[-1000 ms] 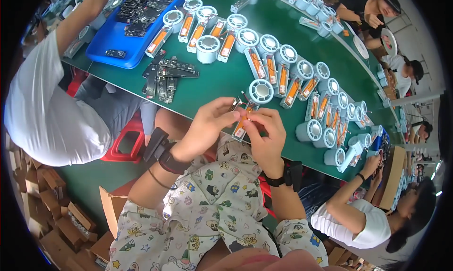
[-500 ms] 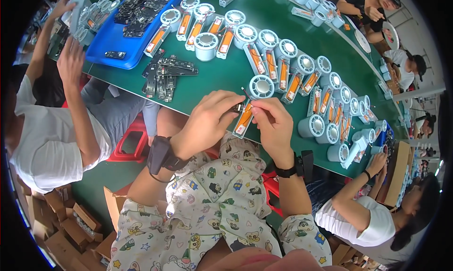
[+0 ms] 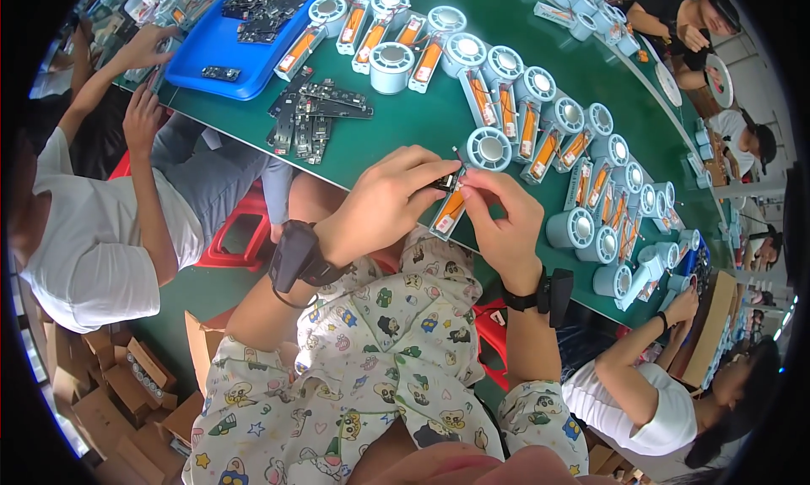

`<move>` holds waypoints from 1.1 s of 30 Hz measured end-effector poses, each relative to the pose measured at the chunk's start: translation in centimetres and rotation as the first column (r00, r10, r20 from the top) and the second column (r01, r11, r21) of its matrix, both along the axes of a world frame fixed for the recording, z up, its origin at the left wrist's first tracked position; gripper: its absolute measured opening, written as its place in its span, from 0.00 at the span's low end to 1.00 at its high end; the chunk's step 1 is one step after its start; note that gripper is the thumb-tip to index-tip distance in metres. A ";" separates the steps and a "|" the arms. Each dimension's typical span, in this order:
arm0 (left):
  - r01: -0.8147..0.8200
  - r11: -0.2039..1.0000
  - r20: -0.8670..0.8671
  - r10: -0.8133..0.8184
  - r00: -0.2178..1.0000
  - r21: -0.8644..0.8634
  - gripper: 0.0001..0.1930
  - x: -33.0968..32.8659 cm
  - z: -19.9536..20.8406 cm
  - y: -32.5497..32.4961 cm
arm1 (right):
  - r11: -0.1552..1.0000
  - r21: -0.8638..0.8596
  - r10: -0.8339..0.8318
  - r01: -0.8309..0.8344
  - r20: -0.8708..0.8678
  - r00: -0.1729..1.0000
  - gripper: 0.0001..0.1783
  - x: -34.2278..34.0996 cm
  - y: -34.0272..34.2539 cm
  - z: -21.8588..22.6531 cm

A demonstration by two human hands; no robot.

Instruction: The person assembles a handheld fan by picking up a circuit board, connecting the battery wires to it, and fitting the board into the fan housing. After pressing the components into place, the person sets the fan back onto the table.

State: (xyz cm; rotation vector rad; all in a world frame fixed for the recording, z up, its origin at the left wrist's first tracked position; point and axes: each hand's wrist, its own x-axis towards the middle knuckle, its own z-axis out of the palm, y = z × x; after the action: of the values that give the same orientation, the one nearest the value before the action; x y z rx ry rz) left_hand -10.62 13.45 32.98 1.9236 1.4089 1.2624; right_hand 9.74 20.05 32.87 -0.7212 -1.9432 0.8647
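Your left hand [image 3: 384, 202] and right hand [image 3: 504, 219] both pinched the small orange part [image 3: 449, 212] near the frame centre, fingers closed on it, at the green table [image 3: 405, 130] edge. A white round fan housing [image 3: 488, 149] stood just above, a blue tray [image 3: 221, 50] upper left.

Bright, even overhead light falls on the green tabletop [image 3: 405, 130], with soft, short shadows. Fisheye bending curves its edges strongly; a black rim frames the view. The centre is sharp, while the margins smear.
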 end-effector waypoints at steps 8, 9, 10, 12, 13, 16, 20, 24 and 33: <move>-0.011 0.999 0.023 0.012 1.000 -0.045 0.22 0.3 -0.1 -0.2 | 0.911 0.409 -0.017 -0.047 0.152 0.988 0.14 0.2 0.4 1.0; -0.021 0.999 0.026 0.022 0.999 -0.029 0.22 0.4 -0.1 -0.2 | 0.939 0.343 -0.012 -0.023 0.100 0.995 0.14 0.3 0.3 0.8; -0.031 0.999 0.029 0.031 0.999 -0.014 0.22 0.5 -0.2 -0.3 | 0.962 0.274 -0.010 -0.004 0.047 0.999 0.15 0.3 0.1 0.5; -0.041 0.999 0.034 0.041 0.999 0.001 0.22 0.5 -0.2 -0.2 | 0.979 0.201 -0.012 0.013 -0.005 1.000 0.15 0.3 0.1 0.4; -0.025 1.000 0.029 0.025 0.999 -0.001 0.22 0.4 -0.2 -0.2 | 0.981 0.195 -0.011 0.011 -0.003 1.000 0.15 0.3 0.0 0.4; 0.007 1.000 0.021 -0.006 1.000 -0.008 0.23 0.2 -0.3 -0.1 | 0.984 0.178 -0.009 0.008 0.000 1.000 0.15 0.4 0.0 0.5; 0.043 0.999 0.040 -0.042 0.998 -0.006 0.23 0.2 -0.4 0.0 | 0.936 0.349 0.000 -0.035 0.097 0.995 0.14 0.5 0.3 0.8; 0.038 0.999 0.047 -0.037 0.998 -0.020 0.23 0.3 -0.3 -0.2 | 0.929 0.371 -0.023 -0.007 0.077 0.997 0.13 0.3 0.0 0.4; 0.031 0.998 0.101 -0.026 0.995 -0.047 0.24 0.5 -0.3 -0.1 | 0.970 0.242 0.008 0.001 -0.033 0.999 0.14 0.7 0.0 -0.2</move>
State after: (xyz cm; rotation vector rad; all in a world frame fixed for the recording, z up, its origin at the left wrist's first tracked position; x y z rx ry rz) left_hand -10.09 13.34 32.65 1.8160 1.3454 1.2807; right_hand 10.42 20.00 32.69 -0.5548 -1.9770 0.6228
